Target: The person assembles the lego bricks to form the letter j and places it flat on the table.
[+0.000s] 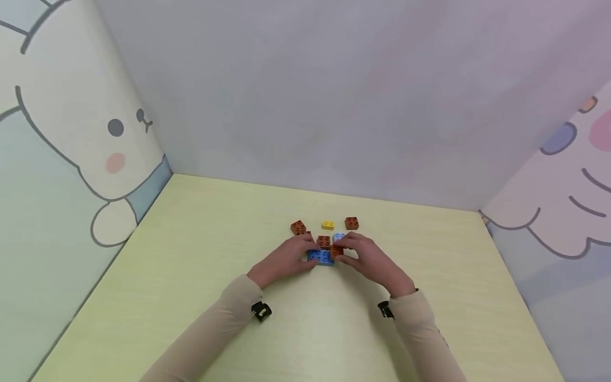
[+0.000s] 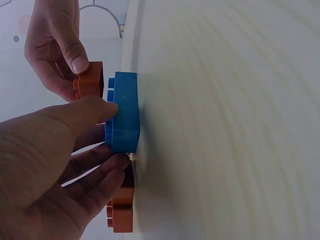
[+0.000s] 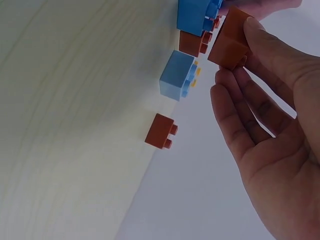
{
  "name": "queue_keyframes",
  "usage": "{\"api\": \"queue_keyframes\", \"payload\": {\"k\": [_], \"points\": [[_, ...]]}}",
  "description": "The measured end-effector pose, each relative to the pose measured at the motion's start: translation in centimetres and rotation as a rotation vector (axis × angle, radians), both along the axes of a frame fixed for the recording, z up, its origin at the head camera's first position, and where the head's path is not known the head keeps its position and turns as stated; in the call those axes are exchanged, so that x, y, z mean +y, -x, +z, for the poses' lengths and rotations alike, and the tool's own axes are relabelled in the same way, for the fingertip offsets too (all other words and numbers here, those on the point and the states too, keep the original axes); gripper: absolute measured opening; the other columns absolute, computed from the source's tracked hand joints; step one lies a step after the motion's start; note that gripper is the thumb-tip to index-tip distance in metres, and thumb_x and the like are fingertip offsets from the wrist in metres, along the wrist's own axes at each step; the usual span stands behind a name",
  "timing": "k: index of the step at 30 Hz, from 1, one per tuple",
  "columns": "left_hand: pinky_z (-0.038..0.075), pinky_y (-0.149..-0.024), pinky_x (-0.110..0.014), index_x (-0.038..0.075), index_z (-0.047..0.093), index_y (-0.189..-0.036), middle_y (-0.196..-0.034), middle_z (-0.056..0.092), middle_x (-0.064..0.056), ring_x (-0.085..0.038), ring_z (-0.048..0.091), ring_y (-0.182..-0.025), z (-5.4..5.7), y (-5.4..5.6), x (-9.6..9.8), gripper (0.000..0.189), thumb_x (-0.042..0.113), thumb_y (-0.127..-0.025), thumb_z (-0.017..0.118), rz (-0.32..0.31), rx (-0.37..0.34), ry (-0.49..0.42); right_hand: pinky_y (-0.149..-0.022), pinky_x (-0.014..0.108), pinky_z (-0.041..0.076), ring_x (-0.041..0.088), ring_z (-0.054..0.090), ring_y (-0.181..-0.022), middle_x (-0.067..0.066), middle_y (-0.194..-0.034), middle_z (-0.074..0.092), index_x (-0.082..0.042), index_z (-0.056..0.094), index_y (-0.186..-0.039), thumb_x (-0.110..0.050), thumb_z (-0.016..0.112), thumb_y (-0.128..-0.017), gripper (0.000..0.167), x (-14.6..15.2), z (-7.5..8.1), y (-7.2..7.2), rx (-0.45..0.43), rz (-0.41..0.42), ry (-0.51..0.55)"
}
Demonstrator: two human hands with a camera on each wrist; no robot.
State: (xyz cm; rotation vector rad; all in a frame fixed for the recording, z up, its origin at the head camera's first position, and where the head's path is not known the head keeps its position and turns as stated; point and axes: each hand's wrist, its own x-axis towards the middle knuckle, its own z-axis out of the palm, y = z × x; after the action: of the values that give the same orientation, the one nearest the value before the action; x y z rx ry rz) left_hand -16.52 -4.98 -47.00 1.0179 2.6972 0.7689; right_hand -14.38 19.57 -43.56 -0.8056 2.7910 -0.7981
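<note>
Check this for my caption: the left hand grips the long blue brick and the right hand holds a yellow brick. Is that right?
Not quite: the left hand grips the long blue brick, but the right hand holds an orange brick, not yellow, as the right wrist view shows.

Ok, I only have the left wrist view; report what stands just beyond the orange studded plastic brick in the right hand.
Observer: The head view shows a light-blue studded plastic brick just beyond the orange brick.

Operator: Go farther back and tell me what's there.

Observer: A reddish-brown square plastic brick sits on the pale yellow table, beyond and slightly right of the light-blue one.
</note>
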Motion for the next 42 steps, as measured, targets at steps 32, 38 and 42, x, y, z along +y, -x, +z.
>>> {"api": "queue_keyframes", "payload": {"k": [32,38,42], "points": [[0.053,-0.091,-0.034,0.01,0.074,-0.12,-0.109,0.066,-0.001,-0.012,0.059,-0.094,-0.5,-0.3,0.0,0.029,0.028,-0.096,0.072,-0.003,0.002,-0.01,-0.081,0.031,0.055,0.02,0.065,-0.093,0.0,-0.103,0.069,-0.012,0.077,-0.112,-0.019,0.078,-0.091,0.023,-0.8,-0.3,-0.2,0.078,0.056,-0.082],[0.053,-0.091,-0.036,0.008,0.074,-0.119,-0.109,0.067,-0.003,-0.014,0.061,-0.096,-0.1,-0.2,-0.1,0.029,0.024,-0.095,0.074,0.007,0.011,-0.034,-0.081,0.032,0.056,0.02,0.066,-0.092,0.001,-0.101,0.069,-0.011,0.077,-0.11,-0.018,0.078,-0.09,0.021,-1.3,0.3,-0.1,0.087,0.054,-0.087],[0.053,-0.092,-0.037,0.007,0.074,-0.118,-0.109,0.067,-0.004,-0.015,0.061,-0.097,0.2,-0.2,0.0,0.028,0.023,-0.095,0.074,-0.002,0.004,-0.04,-0.083,0.034,0.056,0.021,0.067,-0.094,0.002,-0.103,0.071,-0.01,0.077,-0.111,-0.017,0.078,-0.09,0.022,-1.3,0.7,-0.2,0.076,0.044,-0.103]]}}
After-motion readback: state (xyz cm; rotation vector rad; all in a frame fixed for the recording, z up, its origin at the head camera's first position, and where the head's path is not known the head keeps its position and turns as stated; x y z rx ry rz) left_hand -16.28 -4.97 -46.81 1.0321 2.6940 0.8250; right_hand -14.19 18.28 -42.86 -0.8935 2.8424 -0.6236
